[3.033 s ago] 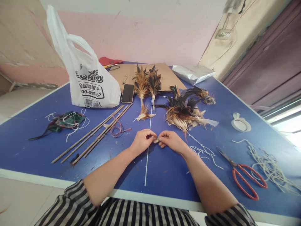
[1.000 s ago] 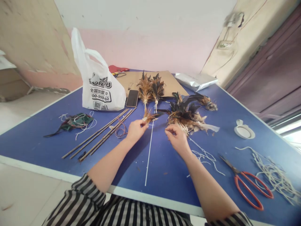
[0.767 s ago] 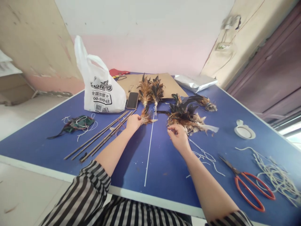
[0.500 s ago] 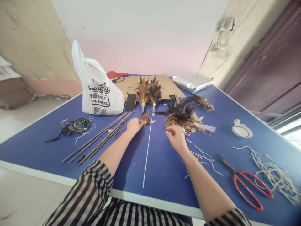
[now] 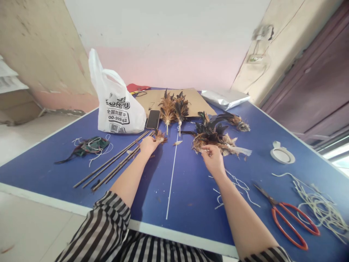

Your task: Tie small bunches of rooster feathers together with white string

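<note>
My left hand [image 5: 149,146] is closed around the base of a small bunch of brown feathers [image 5: 160,137], just right of the thin sticks. A pale loose feather [image 5: 177,143] lies on the blue table between my hands. My right hand [image 5: 214,159] reaches the near edge of a heap of black and brown feathers [image 5: 208,133], thumb and fingers pinched together. What sits between those fingertips is too small to make out. Two tied feather bundles, one mostly brown [image 5: 167,107] and one darker [image 5: 181,108], rest farther back with their stems toward me.
Left of me are several thin sticks [image 5: 111,163], a dark cloth bundle with string [image 5: 94,146], a white plastic bag [image 5: 120,109] and a phone [image 5: 153,119]. On the right lie red-handled scissors [image 5: 289,214], tangled string [image 5: 321,211] and a tape roll [image 5: 283,154]. Cardboard [image 5: 199,100] is behind.
My left hand has moved left with the small feather bunch, leaving the pale feather on the table. My right hand has shifted right, against the heap, and its fingers have drawn together.
</note>
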The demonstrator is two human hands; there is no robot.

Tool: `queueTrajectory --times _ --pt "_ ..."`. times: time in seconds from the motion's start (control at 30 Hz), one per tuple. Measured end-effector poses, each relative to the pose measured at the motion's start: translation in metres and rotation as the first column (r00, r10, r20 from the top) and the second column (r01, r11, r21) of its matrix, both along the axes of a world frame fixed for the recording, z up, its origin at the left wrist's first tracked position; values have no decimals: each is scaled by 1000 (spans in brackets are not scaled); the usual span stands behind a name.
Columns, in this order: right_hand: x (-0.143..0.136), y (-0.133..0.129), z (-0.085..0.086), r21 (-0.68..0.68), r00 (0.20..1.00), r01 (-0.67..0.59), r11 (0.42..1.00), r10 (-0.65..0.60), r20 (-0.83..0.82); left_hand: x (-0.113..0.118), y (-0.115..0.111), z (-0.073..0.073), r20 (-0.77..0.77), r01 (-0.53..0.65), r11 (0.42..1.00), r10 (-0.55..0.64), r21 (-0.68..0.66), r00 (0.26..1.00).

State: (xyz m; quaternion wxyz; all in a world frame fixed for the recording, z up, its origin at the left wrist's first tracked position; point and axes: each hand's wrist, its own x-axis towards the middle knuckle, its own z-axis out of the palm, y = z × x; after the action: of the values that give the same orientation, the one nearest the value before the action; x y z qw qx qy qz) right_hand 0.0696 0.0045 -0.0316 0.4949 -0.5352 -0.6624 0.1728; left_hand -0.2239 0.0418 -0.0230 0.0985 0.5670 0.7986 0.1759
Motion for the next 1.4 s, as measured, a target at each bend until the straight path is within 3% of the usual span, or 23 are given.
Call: queueTrajectory --times 0.07,0.13,0.23,0.33,0.43,0.57,0.7,0.83,0.9,0.97,1.03,1.17,1.3,1.4 --pt "9 3 2 19 997 67 998 -67 30 3 -5 5 -48 3 1000 -2 21 999" --pt "17 7 3 21 992 123 992 -124 27 10 -13 11 -135 37 991 -19 131 991" --pt "24 9 2 0 987 163 987 -163 -11 30 -22 20 -228 242 893 -163 379 960" --pt "24 8 3 10 986 167 986 -166 -11 53 -19 18 -231 419 871 -365 256 902" --pt "20 5 7 58 985 167 984 -168 23 67 -6 7 -184 372 926 -356 60 916" --pt "14 2 10 80 990 130 988 -134 48 68 3 0 -161 373 926 -360 64 919" --pt "7 0 6 50 997 49 998 -51 57 65 -8 14 -11 451 864 -461 225 887" --pt "-5 -5 6 -18 992 -121 992 122 33 69 -29 32 323 534 784 -619 318 716" --pt "-12 -11 10 -116 968 -251 961 249 -33 74 -39 36 442 537 777 -630 329 639" --pt "-18 -17 14 -251 920 -392 885 369 -135 79 -48 38 513 565 759 -643 325 569" --pt "-23 -23 18 -351 883 -468 811 410 -229 83 -53 37 552 581 744 -652 330 521" --pt "-26 -25 16 -457 875 -461 761 304 -376 86 -58 30 661 541 771 -602 336 447" --pt "-24 -19 10 -464 809 -486 741 179 -560 85 -62 16 839 442 868 -404 226 364" --pt "-25 -17 7 -437 744 -509 742 123 -657 87 -68 5 921 450 885 -271 124 280"
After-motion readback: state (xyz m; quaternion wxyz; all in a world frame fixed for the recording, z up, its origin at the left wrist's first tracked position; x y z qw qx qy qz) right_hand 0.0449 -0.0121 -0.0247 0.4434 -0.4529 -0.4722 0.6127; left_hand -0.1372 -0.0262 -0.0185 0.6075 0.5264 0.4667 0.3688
